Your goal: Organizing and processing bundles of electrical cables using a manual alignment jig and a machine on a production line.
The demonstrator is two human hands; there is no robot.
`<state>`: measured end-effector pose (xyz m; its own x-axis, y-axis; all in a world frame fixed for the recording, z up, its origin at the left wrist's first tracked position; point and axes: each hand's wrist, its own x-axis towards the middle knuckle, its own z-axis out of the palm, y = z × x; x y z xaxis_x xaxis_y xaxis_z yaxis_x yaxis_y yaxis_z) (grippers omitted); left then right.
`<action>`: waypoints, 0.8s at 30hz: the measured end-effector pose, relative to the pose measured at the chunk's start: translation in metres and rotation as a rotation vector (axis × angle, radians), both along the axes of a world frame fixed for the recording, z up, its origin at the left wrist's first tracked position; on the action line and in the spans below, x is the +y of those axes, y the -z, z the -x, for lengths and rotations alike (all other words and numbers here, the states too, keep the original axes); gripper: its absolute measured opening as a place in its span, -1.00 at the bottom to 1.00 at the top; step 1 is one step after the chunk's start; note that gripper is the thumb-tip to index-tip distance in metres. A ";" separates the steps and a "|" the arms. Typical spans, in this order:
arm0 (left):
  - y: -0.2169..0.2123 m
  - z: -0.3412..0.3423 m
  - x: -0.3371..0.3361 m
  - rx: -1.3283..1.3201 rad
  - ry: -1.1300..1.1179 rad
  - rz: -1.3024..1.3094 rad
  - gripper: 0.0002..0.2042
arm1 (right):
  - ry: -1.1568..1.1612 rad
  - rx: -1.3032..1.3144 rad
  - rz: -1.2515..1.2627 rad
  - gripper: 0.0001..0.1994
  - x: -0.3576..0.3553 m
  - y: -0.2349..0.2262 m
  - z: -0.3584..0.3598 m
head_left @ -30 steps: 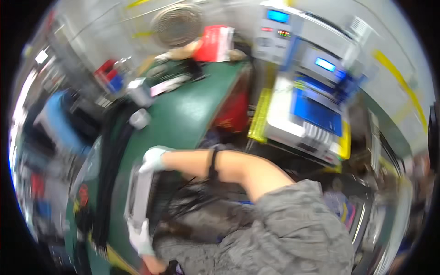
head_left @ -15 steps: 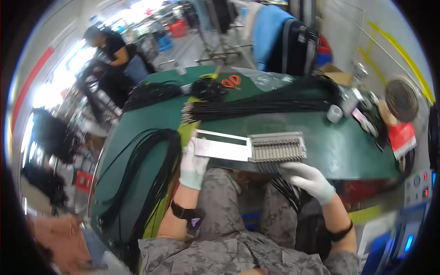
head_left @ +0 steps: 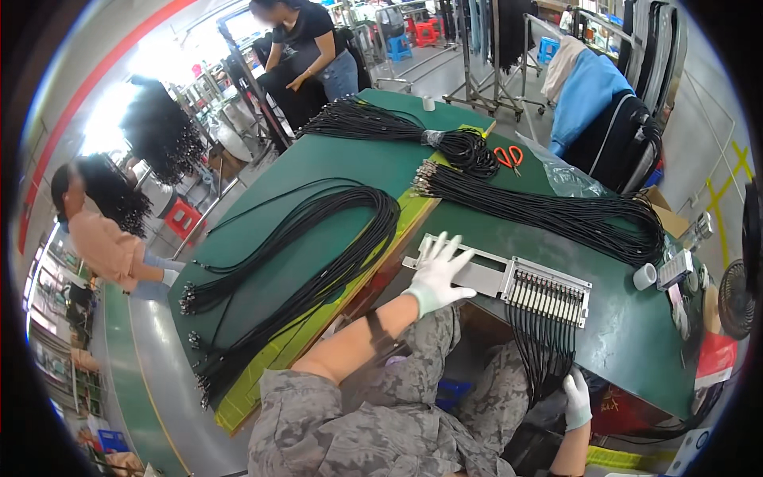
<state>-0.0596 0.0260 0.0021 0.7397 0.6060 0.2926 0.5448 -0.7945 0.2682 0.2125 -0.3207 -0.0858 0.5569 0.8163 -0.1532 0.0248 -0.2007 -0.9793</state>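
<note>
My left hand (head_left: 439, 274), in a white glove, lies with spread fingers on the flat left part of a metal fixture (head_left: 509, 288) at the near table edge. On the fixture's right part, several black cables (head_left: 542, 338) sit side by side in slots, with their metal ends in a row. Their loose lengths hang over the edge toward my lap. Lower down, my gloved right hand (head_left: 577, 400) is closed at the right side of these hanging cables; its fingertips are partly hidden.
Black cable bundles lie on the green table (head_left: 278, 230): a looped bundle (head_left: 373, 211) at left, a tied one (head_left: 469, 151) behind, and a long one (head_left: 540, 208) beyond the fixture. Orange-handled scissors (head_left: 509, 157), a white roll (head_left: 644, 276) and a fan (head_left: 737, 298) are farther off. Two people work at left.
My view has swung left. My left hand has gone from the fixture's left end to lying spread over it. My right hand has dropped from beside the slots to the hanging cables.
</note>
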 end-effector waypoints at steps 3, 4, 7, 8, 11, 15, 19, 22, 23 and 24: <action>0.006 -0.021 0.010 0.071 0.095 0.018 -0.19 | -0.140 0.238 0.000 -0.44 0.028 0.010 0.002; 0.008 -0.023 0.013 0.107 0.148 0.027 -0.17 | -0.206 0.358 0.000 -0.39 0.037 0.011 0.003; 0.007 -0.023 0.011 0.114 0.167 0.053 -0.14 | -0.353 0.401 -0.127 -0.37 0.068 -0.008 0.023; 0.006 -0.025 0.012 0.114 0.181 0.061 -0.13 | -0.424 0.415 -0.196 -0.37 0.079 -0.015 0.030; 0.007 -0.023 0.010 0.119 0.181 0.061 -0.13 | -0.383 0.349 -0.262 -0.40 0.104 -0.015 0.053; 0.007 -0.023 0.010 0.127 0.181 0.023 -0.13 | -0.322 0.390 -0.235 -0.50 0.115 -0.026 0.068; 0.008 -0.027 0.013 0.151 0.184 -0.011 -0.14 | -0.321 0.478 -0.208 -0.58 0.114 -0.054 0.071; 0.001 -0.020 0.012 0.170 0.180 -0.007 -0.14 | -0.153 0.490 -0.107 -0.66 0.120 -0.098 0.076; -0.003 -0.017 0.017 0.172 0.123 -0.038 -0.15 | -0.161 0.604 -0.126 -0.68 0.129 -0.111 0.070; -0.001 -0.021 0.017 0.175 0.129 -0.031 -0.15 | -0.171 0.718 -0.147 -0.70 0.132 -0.116 0.068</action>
<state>-0.0390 0.0429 0.0031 0.8515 0.4962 0.1699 0.4745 -0.8668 0.1532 0.1443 -0.1886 0.0306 0.2249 0.9224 -0.3139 -0.6113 -0.1173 -0.7826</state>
